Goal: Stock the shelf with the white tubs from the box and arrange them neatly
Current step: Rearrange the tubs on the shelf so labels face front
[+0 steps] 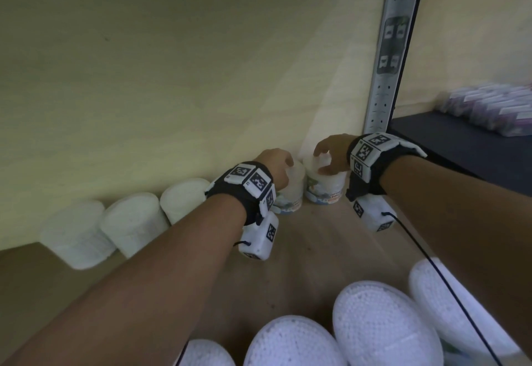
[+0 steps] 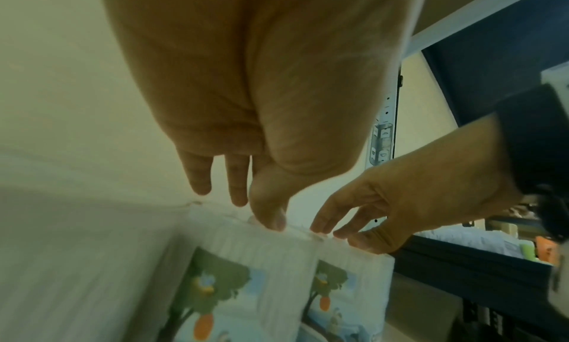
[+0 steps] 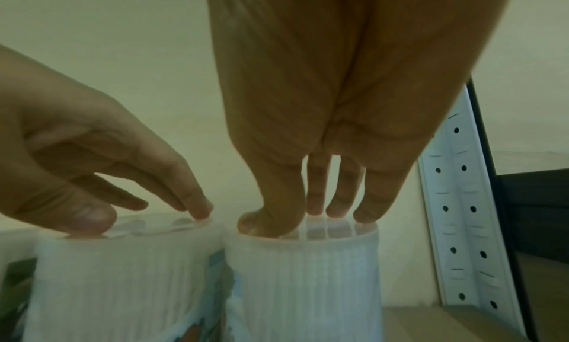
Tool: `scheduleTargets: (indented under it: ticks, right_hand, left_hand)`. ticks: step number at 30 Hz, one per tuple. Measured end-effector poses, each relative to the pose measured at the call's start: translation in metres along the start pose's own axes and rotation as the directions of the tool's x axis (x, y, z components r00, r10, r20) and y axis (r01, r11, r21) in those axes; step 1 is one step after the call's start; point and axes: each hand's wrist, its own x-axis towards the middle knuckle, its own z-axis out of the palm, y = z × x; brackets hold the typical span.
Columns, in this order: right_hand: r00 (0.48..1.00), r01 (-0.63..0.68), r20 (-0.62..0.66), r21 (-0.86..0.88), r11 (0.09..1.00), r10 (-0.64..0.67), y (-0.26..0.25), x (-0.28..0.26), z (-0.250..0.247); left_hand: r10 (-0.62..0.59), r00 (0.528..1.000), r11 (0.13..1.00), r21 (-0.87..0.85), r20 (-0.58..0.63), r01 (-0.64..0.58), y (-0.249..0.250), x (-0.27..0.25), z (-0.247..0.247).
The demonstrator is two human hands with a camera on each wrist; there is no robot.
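Two white tubs with picture labels stand side by side against the back wall of the wooden shelf (image 1: 305,253). My left hand (image 1: 283,164) rests its fingertips on the lid of the left tub (image 1: 290,190). My right hand (image 1: 322,161) does the same on the right tub (image 1: 326,187), beside the metal post. In the left wrist view, my left hand (image 2: 243,206) points down with the thumb on the left tub's (image 2: 252,262) lid. In the right wrist view, my right hand (image 3: 301,222) touches the right tub's (image 3: 301,274) clear lid with thumb and straight fingers.
Three more white tubs (image 1: 132,221) line the back wall to the left. Several tubs (image 1: 380,325) lie close in the foreground. A perforated grey post (image 1: 385,77) bounds the shelf on the right. Beyond it, a dark shelf (image 1: 460,146) holds purple packs (image 1: 495,109).
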Motion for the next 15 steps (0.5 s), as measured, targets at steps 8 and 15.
scheduleTargets:
  ticks: [8, 15]
  right_hand:
    - [1.000, 0.010, -0.011, 0.003, 1.000, -0.010, 0.002, 0.005, 0.004]
    - [1.000, 0.001, -0.003, 0.011, 1.000, -0.001, 0.004, 0.010, 0.005]
  left_hand:
    - [-0.073, 0.993, 0.996, 0.049, -0.097, 0.078, 0.005, 0.001, 0.010]
    - [-0.036, 0.998, 0.999, 0.015, -0.043, 0.037, 0.002, 0.003, 0.004]
